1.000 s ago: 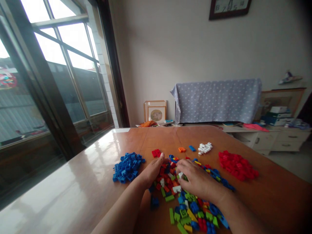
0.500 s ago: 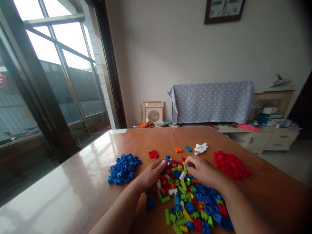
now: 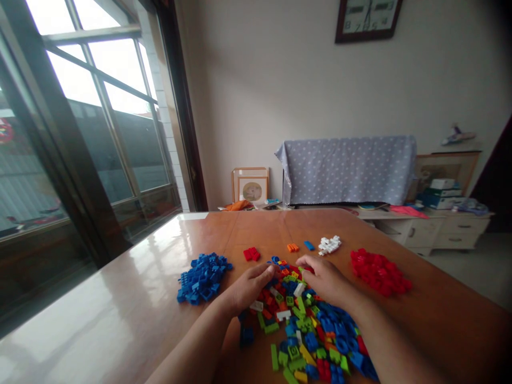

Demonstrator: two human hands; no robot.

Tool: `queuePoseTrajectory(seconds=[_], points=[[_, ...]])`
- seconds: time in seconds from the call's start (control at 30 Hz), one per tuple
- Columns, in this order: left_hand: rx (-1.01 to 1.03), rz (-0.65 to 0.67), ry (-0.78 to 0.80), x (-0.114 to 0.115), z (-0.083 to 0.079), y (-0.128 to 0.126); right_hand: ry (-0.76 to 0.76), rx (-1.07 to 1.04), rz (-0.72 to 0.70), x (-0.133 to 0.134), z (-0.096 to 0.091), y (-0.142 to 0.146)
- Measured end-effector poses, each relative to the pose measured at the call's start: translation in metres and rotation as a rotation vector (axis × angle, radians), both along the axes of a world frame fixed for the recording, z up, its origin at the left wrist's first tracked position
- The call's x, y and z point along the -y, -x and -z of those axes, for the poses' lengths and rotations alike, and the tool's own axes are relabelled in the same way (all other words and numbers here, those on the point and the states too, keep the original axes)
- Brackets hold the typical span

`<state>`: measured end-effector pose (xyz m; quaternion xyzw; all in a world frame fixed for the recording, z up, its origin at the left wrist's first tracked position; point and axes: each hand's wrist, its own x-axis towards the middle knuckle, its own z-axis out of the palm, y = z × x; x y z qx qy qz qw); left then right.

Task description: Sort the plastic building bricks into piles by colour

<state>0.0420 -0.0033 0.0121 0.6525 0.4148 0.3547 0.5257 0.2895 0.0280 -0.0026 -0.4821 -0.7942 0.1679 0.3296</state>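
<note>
A mixed heap of toy building bricks in blue, green, red, yellow, orange and white lies between my forearms. My left hand rests at its left edge, thumb on top and fingers curled in; whatever they hold is hidden. Over the heap's far right side, my right hand reaches in with index finger and thumb apart, above red and green bricks. Left of my hands lies a pile of blue bricks. A pile of red bricks lies to the right.
Beyond the heap on the wooden table sit a few red bricks, orange bricks, a blue brick and a cluster of white bricks. A cloth-covered object stands behind the table.
My right hand has shifted slightly left, towards my left hand. A white brick beside my left hand has turned to lie flatter. The sorted piles look the same.
</note>
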Motion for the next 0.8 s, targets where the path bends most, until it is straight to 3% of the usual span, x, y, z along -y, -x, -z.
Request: queuePoseTrajectory(seconds=[0.27, 0.43, 0.57, 0.7, 0.8], points=[[0.022, 0.021, 0.004, 0.002, -0.006, -0.001, -0.007, 0.064, 0.016, -0.004, 0.005, 0.001], [0.003, -0.009, -0.026, -0.005, 0.005, -0.003, -0.063, 0.178, 0.082, -0.012, 0.010, -0.003], [-0.086, -0.027, -0.176, -0.013, 0.017, -0.003, -0.020, 0.265, 0.121, -0.017, 0.019, -0.004], [-0.400, -0.072, -0.442, -0.015, 0.019, -0.001, 0.114, 0.384, 0.122, -0.021, 0.024, -0.003], [-0.544, -0.068, -0.544, -0.012, 0.017, -0.002, 0.190, 0.416, 0.097, -0.023, 0.023, 0.000]])
